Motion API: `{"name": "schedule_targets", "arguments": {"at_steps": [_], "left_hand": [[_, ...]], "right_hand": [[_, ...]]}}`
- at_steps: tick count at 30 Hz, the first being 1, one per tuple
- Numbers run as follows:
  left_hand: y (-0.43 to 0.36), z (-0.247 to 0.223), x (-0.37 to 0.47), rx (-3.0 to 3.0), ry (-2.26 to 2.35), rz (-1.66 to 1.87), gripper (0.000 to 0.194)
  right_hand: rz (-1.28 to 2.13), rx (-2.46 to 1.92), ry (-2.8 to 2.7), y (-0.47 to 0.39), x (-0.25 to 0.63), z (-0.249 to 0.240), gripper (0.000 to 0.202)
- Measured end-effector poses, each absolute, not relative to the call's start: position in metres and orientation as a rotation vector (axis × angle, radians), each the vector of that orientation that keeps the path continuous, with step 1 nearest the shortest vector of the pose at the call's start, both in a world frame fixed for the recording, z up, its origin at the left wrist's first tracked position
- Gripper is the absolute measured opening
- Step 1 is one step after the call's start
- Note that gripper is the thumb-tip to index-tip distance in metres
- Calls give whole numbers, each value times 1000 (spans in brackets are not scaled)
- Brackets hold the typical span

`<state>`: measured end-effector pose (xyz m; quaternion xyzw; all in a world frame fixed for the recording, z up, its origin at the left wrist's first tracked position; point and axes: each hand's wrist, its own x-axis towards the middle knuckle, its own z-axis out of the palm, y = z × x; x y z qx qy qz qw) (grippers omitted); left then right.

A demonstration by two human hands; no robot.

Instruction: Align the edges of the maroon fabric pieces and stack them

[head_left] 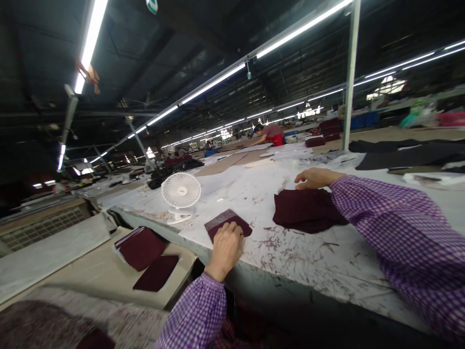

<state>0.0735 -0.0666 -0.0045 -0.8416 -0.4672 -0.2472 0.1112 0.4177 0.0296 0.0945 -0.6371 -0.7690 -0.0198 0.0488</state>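
Note:
My left hand rests at the table's near edge with its fingers bent and together on a maroon fabric piece. That piece has a greyer, speckled band along its far side, and my fingers cover its near edge. Farther right, a stack of maroon fabric pieces lies on the white table covering. Over the stack's far edge is my right hand, its thumb and fingers apart with nothing visible between them. Whether the fingertips touch the stack, I cannot tell.
A small white fan stands left of my left hand. More maroon pieces lie on a lower beige surface at left. Dark fabric lies at right, near a metal post. A person bends over the table far off.

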Motion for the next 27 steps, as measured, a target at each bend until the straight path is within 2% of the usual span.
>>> {"name": "schedule_targets", "arguments": {"at_steps": [4, 7, 10, 11, 14, 15, 18, 22, 25, 27], "left_hand": [[-66, -4, 66, -2533, -1513, -1063, 14], [-73, -2, 57, -2571, -1717, -1370, 14], [-82, 3, 56, -2611, -1751, -1466, 19], [-84, 5, 57, -2629, -1737, -1463, 20], [-87, 7, 61, -2693, -1635, -1370, 20], [-85, 7, 62, -2684, -1602, -1309, 21], [-75, 1, 63, -2513, -1623, -1142, 16], [-62, -6, 64, -2343, -1732, -1129, 28], [-59, -9, 64, -2334, -1742, -1253, 31], [-55, -9, 57, -2272, -1848, -1480, 32]], "right_hand": [[-106, -1689, -2391, 14, 380, 102, 31], [205, -1205, -2567, -12, 332, 101, 32], [397, -901, -2711, -35, 284, 89, 49], [387, -863, -2735, -40, 271, 83, 46], [251, -847, -2681, -46, 247, 65, 19], [243, -844, -2636, -46, 244, 60, 17], [263, -907, -2420, -43, 245, 51, 22], [-51, -1141, -2335, -42, 251, 40, 30], [-241, -1031, -2552, -43, 252, 26, 32], [-311, -963, -2621, -42, 252, 18, 29]]}}
